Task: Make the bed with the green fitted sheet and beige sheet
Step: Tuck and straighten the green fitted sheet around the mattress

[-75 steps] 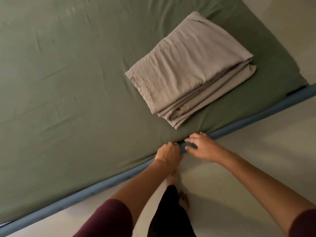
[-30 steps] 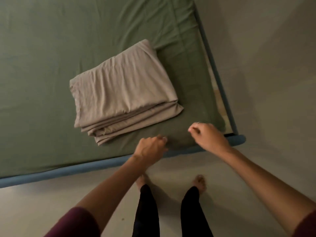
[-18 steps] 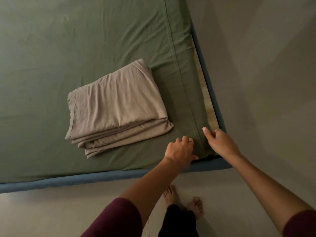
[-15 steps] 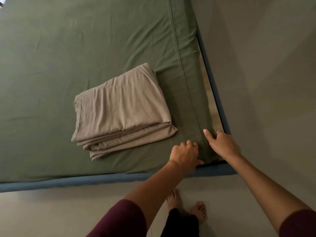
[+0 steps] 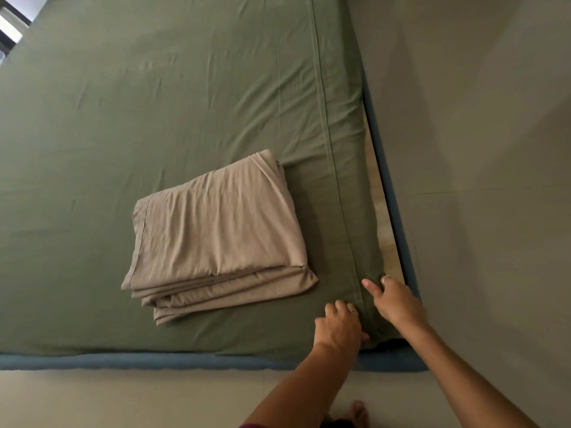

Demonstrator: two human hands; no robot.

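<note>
Both hands at the near right corner of the bed. Green fitted sheet (image 5: 185,103) is spread over the mattress, top mostly flat with light creases; a seam line runs along the right side.

Left hand (image 5: 338,325) sits on the sheet at the corner, fingers curled down into the cloth, grip looks like it's bunching or pinning fabric. Can't fully confirm a pinch, fingertips are hidden. Likely anchoring the top so the corner doesn't creep.

Right hand (image 5: 397,304) is over the corner edge, index finger straight along the seam, the rest folded down the side, probably tucking the edge between the mattress and blue bed frame (image 5: 154,361).

Beige sheet (image 5: 216,236) lies folded on the green one, just left of the hands, parked there within reach. Not yet unfolded, so my read: the fitted-sheet step is near done, the beige step not begun.
</note>
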